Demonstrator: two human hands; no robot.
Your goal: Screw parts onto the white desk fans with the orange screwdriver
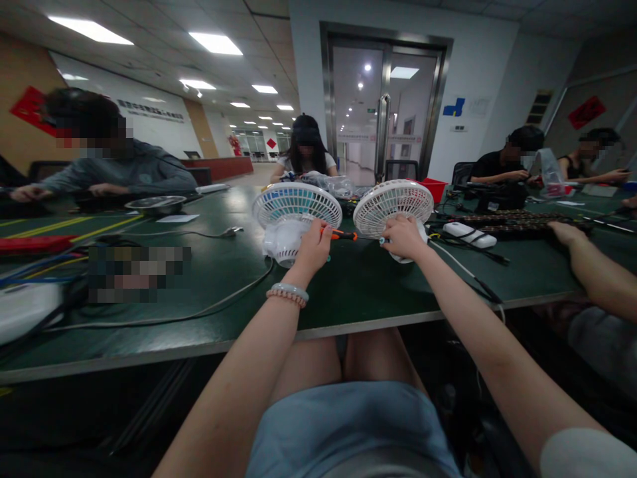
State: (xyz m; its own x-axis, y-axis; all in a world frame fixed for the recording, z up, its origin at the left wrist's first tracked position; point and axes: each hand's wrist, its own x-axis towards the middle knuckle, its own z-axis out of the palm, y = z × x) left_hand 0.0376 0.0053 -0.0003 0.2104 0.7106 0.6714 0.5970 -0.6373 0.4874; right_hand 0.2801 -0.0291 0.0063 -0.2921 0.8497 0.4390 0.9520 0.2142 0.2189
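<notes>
Two white fans with round grille cages rest on the table in front of me, their motor housings toward me. My left hand point(314, 244) is at the right side of the left fan's point(287, 236) housing, fingers curled. An orange-and-black screwdriver point(344, 234) sticks out to the right from between its thumb and fingers; its shaft is hidden. With bent fingers, my right hand point(404, 236) grips the back of the right fan point(385, 207), its thumb at the left side. A pale cable point(253, 282) runs left from the left fan.
The green table point(209, 302) has its near edge before my lap. Cables and a white power strip point(470, 234) lie at the right, beside a co-worker's arm point(592, 262). A metal bowl point(156, 204) and a red bin point(434, 190) stand farther back. Several people sit around.
</notes>
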